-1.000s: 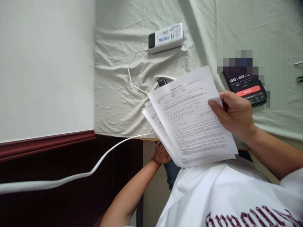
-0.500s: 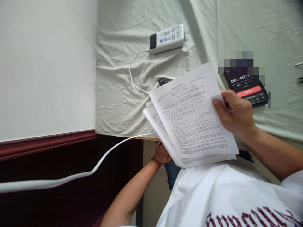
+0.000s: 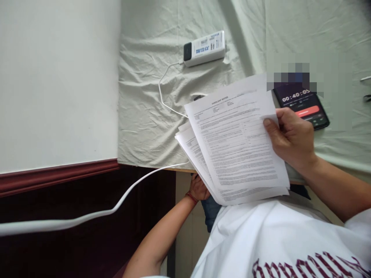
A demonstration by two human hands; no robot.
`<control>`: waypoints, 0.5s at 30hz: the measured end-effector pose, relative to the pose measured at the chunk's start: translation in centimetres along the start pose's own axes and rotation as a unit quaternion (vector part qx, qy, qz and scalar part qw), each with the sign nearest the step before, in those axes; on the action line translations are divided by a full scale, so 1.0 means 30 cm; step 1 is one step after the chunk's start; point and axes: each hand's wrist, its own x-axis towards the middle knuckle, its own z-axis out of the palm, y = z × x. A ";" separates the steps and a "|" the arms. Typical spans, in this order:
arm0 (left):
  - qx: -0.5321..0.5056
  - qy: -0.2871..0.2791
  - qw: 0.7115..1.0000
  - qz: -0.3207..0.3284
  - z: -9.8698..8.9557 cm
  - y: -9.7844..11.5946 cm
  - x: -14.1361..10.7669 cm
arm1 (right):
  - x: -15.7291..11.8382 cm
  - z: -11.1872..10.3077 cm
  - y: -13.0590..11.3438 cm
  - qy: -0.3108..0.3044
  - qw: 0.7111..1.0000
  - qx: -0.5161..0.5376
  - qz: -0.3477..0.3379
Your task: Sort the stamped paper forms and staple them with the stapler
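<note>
Pale grey-green across the cloth (image 3: 145, 34). White with blue print on the power bank (image 3: 204, 48). White with rows of grey print on the top sheet (image 3: 237, 143). Black with a red bar on the phone (image 3: 304, 104). Maroon lettering on the white shirt (image 3: 246, 231).

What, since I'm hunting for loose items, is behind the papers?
A white cable and a small dark object pass partly behind the papers, which also cover some of the left hand. How the cable runs there and the object's covered part cannot be seen.
</note>
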 end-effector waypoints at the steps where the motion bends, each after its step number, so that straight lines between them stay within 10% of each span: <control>1: 0.000 0.001 1.000 0.001 -0.002 0.001 0.003 | 0.001 -0.001 -0.004 -0.006 1.000 0.002 -0.003; 15: -0.006 0.004 1.000 0.004 -0.011 0.005 0.020 | -0.006 0.006 0.006 -0.036 0.999 0.000 0.005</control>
